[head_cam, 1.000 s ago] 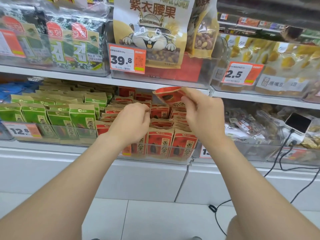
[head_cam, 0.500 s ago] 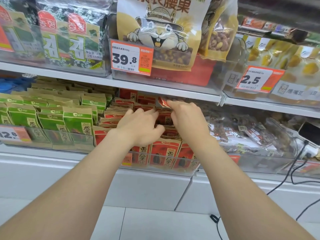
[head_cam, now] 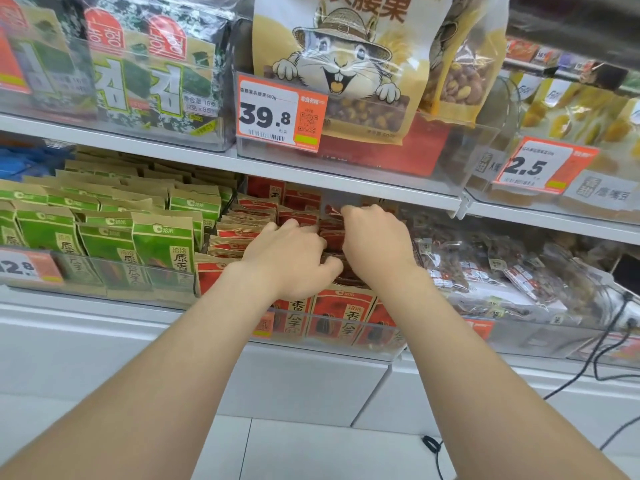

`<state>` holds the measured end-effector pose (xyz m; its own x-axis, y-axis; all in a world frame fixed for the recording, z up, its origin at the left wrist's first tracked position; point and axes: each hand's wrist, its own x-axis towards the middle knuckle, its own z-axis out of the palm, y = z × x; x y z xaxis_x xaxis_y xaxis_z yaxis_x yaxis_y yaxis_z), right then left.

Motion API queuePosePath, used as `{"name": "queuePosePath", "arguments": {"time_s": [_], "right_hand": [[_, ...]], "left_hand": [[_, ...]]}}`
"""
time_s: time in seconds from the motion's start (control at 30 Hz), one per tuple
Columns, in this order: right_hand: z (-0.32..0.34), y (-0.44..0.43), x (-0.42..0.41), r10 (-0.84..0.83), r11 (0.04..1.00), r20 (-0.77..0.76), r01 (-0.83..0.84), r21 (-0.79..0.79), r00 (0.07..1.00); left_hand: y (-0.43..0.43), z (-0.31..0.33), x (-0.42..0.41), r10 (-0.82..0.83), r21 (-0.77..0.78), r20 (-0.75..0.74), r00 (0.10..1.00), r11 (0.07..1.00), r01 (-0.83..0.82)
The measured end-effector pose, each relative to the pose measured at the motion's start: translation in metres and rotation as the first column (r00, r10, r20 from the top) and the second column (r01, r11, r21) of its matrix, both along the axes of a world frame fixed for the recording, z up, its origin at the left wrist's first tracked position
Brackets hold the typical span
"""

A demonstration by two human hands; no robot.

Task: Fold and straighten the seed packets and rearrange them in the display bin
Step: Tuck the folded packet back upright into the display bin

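Head view, and both hands are in among the seed packets [head_cam: 343, 317] in the display bin [head_cam: 388, 344]. The right hand [head_cam: 377, 237] pinches a crumpled red packet [head_cam: 330, 213] at its fingertips. The packet lies beyond the knuckles, toward the back of the bin, just under the upper shelf [head_cam: 346, 183]. It looks tilted rather than upright; its long axis is hard to read. The left hand [head_cam: 291, 254] sits just beside the right and lower, fingers curled over the row tops. Whether it grips anything, one cannot tell. The right hand is nearer, so seating the packet probably means pressing it down behind the left-hand fingers.
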<state>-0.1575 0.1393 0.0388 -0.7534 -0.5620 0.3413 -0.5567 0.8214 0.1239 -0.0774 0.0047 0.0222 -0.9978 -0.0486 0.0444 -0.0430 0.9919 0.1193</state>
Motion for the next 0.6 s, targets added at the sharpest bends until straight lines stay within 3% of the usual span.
{"name": "queuePosePath", "arguments": {"time_s": [0.13,0.23,0.33,0.47,0.6], "right_hand": [[-0.001,-0.008,-0.008,-0.034,0.997,0.034,0.031,0.075,0.999],[0.002,-0.019,-0.016,-0.053,0.999,0.072,0.051,0.017,0.996],[-0.005,-0.031,-0.023,-0.136,0.991,0.125,0.134,0.021,0.983],[0.002,-0.047,-0.04,-0.275,0.961,0.329,0.248,0.125,0.903],[0.008,-0.049,-0.041,-0.293,0.955,0.397,0.244,0.17,0.869]], "left_hand": [[0.004,-0.001,0.008,0.04,0.012,-0.167,0.985,0.999,-0.039],[0.004,-0.002,0.012,0.058,0.03,-0.226,0.972,0.998,-0.052],[0.003,-0.004,0.017,0.069,0.047,-0.241,0.968,0.997,-0.059],[0.003,-0.005,0.019,0.058,0.046,-0.232,0.971,0.998,-0.049],[0.003,-0.006,0.019,0.062,0.054,-0.229,0.971,0.997,-0.051]]}}
